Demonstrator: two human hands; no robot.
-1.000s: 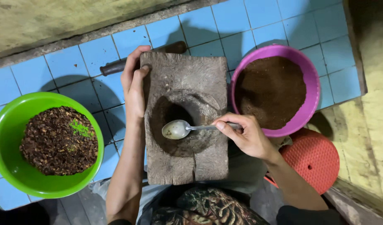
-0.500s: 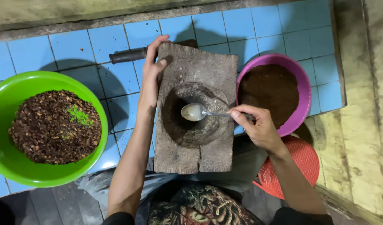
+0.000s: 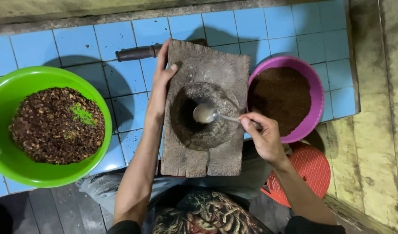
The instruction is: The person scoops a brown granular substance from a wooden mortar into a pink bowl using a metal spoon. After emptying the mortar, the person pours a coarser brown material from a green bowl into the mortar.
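A worn wooden block mortar (image 3: 216, 65) with a round hollow lies on the blue tiled floor. My left hand (image 3: 162, 82) rests on its left edge, thumb on top, steadying it. My right hand (image 3: 263, 138) grips the handle of a metal spoon (image 3: 206, 113), whose bowl sits inside the hollow. A purple bowl (image 3: 316, 104) of fine brown powder stands right of the block, close to my right hand. Left of the block, a green bowl (image 3: 8, 93) holds coarse dark brown bits with some green flecks.
A dark wooden pestle (image 3: 136, 53) lies on the tiles behind the block's upper left corner. A red plastic stool (image 3: 309, 171) sits under my right forearm. A concrete ledge (image 3: 381, 108) borders the tiles on the right, and another runs along the top.
The view has shifted, so everything sits further right and lower. The spoon stays in the hollow, its bowl a little further in. Both hands keep their hold.
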